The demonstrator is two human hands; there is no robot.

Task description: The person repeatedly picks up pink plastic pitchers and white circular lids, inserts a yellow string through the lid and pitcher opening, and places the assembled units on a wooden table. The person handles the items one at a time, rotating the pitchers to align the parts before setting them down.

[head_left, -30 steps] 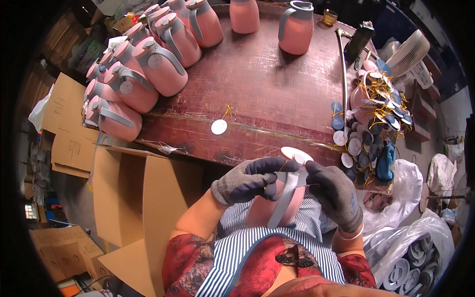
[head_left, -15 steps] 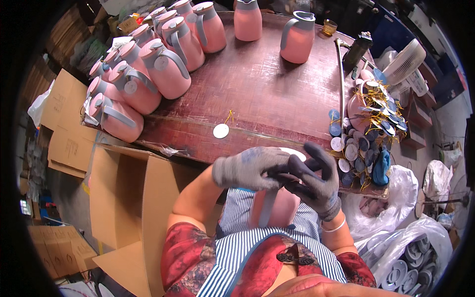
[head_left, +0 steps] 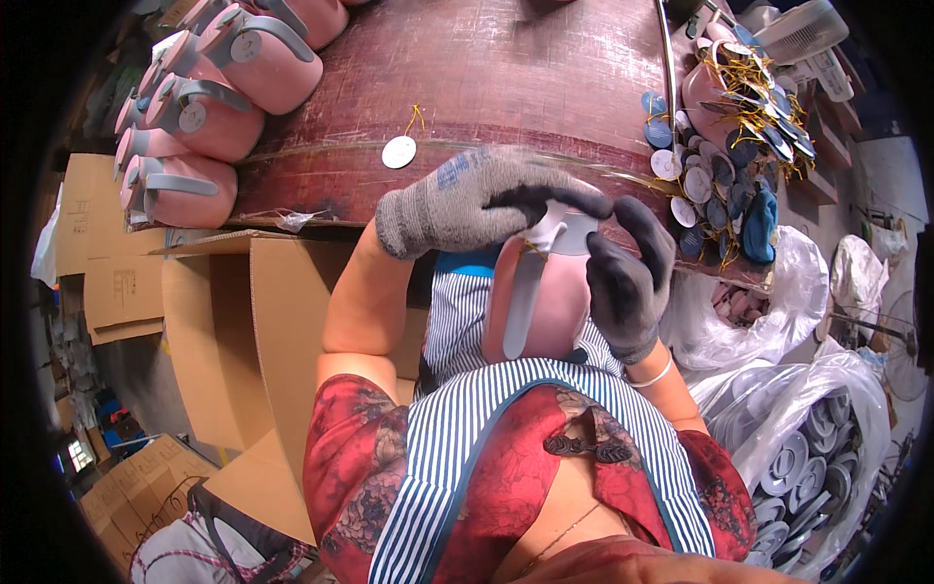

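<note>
Jug (head_left: pixel 559 302), pink, sits before my striped apron (head_left: pixel 452 448) in the head view: long axis runs away from me, top outward, grey handle (head_left: pixel 522 310) on its left side. Beyond, red-brown table (head_left: pixel 506 88) bears pink jugs (head_left: pixel 268 63) and round tags (head_left: pixel 697 183); cardboard carton (head_left: pixel 209 341) stands at left. My left hand (head_left: pixel 477 200) touches the jug's top; its grip cannot be told. My right hand (head_left: pixel 632 277) curls beside it, fingers parted

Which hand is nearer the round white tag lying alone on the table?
Left. The left hand is close, on the white tag's near right side; the right hand is farther right, beside the pink jug.
</note>
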